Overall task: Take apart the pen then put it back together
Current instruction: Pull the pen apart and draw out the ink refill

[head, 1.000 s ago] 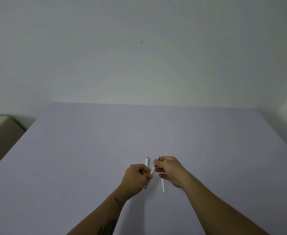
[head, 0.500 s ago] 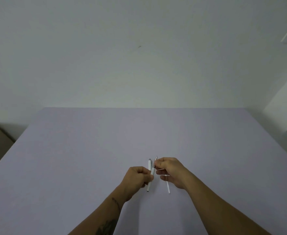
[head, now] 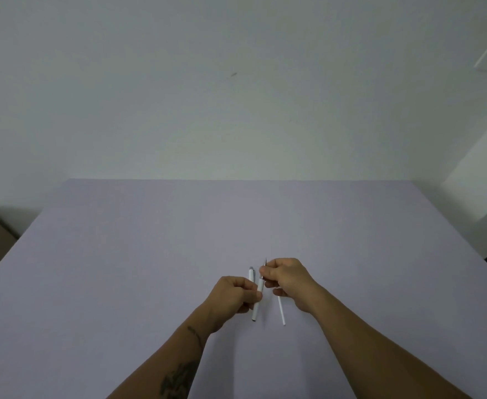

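Premises were a plain indoor room of unclear use: a lavender-topped table stood against a bare white wall, which carried a switch plate.

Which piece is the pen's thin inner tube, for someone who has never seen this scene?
On the lilac table, find the right hand. A thin white tube sticks out below it toward the camera. It is much slimmer than the white pen body in the left hand beside it.
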A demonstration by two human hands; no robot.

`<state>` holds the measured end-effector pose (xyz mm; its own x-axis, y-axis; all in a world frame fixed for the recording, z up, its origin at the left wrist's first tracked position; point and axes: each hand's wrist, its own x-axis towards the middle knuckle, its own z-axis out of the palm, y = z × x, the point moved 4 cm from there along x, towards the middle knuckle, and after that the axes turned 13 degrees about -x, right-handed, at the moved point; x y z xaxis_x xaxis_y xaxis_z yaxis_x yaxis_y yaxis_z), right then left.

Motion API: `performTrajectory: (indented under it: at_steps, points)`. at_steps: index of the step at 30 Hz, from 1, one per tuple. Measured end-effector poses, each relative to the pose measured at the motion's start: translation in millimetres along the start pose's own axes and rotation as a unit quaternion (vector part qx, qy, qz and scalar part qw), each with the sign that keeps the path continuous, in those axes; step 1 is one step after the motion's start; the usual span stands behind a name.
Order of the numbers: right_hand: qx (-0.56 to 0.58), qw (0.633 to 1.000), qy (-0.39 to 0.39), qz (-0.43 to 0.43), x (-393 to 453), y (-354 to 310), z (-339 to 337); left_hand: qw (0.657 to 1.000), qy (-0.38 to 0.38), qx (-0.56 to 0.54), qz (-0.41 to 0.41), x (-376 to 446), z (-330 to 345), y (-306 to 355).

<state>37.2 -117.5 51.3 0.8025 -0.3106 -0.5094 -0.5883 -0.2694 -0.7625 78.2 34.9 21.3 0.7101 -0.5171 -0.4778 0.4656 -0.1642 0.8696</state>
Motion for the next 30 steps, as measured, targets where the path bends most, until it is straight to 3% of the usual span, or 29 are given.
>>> performTrajectory:
  at_steps: [30]
  points:
    - [-0.008, 0.999, -0.050, 0.009, 11.7, -9.0, -5.8, 0.999, 0.017, 0.035, 0.013, 5.1, -1.9, 8.8]
